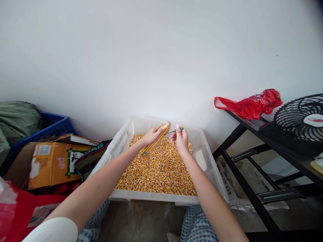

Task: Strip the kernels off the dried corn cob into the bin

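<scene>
My left hand (152,135) is wrapped round a yellow corn cob (155,142), which slants up to the right with rows of kernels on it. In my right hand (181,137) is a screwdriver (179,129) with a green handle, its thin metal shaft pointing left at the cob's upper end. Whether the tip touches the kernels is too small to tell. Both hands are above a translucent plastic bin (161,196) that holds a deep heap of loose corn kernels (157,171).
On the right, a black folding table (242,125) carries a red plastic bag (252,105) and a black fan (300,124). To the left are a cardboard box (54,164), a blue crate (54,126) and a red bag (22,211). A white wall (161,60) rises behind.
</scene>
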`<state>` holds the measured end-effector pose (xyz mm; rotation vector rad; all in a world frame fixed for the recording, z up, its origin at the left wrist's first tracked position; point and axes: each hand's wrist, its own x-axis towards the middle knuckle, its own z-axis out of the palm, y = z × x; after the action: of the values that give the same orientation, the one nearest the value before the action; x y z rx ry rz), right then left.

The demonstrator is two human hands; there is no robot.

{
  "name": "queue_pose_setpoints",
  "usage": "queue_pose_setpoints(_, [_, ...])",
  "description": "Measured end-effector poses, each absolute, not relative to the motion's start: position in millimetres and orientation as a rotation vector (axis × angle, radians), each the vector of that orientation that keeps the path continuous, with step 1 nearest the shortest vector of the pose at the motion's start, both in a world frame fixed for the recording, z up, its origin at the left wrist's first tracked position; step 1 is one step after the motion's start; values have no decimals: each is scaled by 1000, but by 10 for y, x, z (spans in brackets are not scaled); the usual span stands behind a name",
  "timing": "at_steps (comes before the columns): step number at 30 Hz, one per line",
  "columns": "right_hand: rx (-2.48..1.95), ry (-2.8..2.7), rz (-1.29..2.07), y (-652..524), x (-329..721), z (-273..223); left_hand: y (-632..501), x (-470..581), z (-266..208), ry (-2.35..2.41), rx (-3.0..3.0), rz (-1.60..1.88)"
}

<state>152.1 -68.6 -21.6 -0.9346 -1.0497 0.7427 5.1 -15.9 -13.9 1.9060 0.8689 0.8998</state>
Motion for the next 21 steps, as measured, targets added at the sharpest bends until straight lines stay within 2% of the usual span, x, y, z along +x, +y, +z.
queue_pose_setpoints(18, [-1012, -978, 1043, -644, 1397, -344, -123, 15, -183, 872, 2021, 914])
queue_pose_setpoints(21, [-1004, -960, 981, -665, 1403, -293, -130, 18, -144, 930, 1925, 941])
